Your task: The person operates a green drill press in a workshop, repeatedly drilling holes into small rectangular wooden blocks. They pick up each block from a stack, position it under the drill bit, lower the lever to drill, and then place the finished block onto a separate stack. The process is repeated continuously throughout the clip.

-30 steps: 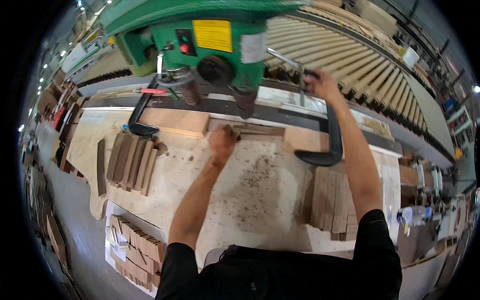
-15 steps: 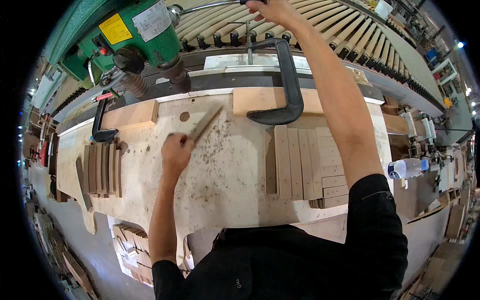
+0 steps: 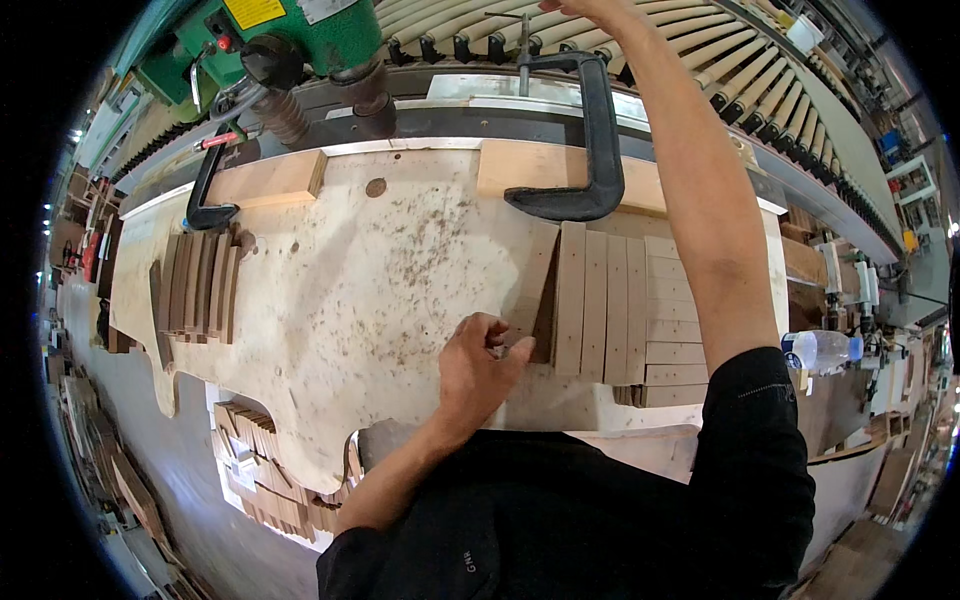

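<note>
My left hand pinches the near end of a thin wooden slat, which leans tilted against the left side of a row of similar slats on the pale, dust-speckled work board. My right arm stretches up and away, and my right hand is mostly cut off at the top edge, above the screw of a big black C-clamp. What the right hand's fingers are doing is hidden. The green drill press stands at the back left.
A second black clamp pins a wooden fence block at the left. Another bunch of slats lies at the board's left. A box of slats sits below, a water bottle at the right, a roller conveyor behind.
My left hand has carried the slat from under the drill press rightward and toward me, to the row of slats on the right. My right arm stays raised.
</note>
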{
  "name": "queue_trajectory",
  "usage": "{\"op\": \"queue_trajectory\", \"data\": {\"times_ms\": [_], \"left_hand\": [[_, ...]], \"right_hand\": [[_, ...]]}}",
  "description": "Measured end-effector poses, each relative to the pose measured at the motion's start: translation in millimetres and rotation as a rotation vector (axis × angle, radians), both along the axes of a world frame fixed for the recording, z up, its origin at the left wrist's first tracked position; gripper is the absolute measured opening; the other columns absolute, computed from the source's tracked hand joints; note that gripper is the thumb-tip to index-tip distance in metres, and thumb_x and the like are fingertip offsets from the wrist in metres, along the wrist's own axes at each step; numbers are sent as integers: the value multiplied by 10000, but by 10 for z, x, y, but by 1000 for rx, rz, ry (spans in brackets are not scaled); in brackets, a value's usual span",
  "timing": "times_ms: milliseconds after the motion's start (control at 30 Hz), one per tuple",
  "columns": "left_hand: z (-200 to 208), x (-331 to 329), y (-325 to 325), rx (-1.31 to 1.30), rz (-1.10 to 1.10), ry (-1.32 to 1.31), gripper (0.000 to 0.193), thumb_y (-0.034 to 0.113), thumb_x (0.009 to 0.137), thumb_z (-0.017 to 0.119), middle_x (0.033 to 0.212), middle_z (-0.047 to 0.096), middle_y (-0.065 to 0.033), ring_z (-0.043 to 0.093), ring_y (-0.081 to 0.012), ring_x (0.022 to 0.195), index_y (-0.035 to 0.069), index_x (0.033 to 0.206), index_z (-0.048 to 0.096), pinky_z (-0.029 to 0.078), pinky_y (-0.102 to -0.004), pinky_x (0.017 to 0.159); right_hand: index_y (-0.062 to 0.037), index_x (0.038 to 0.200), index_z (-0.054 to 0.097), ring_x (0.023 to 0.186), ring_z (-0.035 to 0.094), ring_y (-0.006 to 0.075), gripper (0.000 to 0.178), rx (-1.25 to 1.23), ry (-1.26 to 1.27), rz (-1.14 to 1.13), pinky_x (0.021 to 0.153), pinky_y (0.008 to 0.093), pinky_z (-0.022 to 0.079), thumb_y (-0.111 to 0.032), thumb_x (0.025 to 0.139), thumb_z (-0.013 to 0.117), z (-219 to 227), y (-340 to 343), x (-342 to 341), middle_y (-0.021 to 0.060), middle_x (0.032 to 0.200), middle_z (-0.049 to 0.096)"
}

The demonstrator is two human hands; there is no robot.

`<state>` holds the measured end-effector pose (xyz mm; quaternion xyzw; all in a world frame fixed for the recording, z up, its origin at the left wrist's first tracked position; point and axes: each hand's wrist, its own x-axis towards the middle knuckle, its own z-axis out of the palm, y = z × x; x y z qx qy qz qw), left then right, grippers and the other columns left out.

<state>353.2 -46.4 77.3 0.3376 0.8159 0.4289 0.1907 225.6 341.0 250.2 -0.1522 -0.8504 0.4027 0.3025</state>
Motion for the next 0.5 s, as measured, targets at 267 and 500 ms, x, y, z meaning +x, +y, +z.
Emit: {"op": "queue_trajectory", "data": {"times_ms": [267,500], "left_hand": [[-69,-209,-140,166,-57,37,130,125,847,687,872,643,-140,636,-293,797,37,936,653,510,-375,643],[-225,-2516,-1696,-380,624,857,241,168,811,687,1058,611,-186,559,-382,985,13,991,648,460,-468,857]], "right_hand": [[-79,1271,562,831,662,132,524,82,6,84,688,293,525,-472,924,585,-264,499,-109,49,949,684],[-117,1383,495,861,667,152,574,84,-157,-154,751,322,519,-462,932,579,-3,-110,30,58,1000,688]]}}
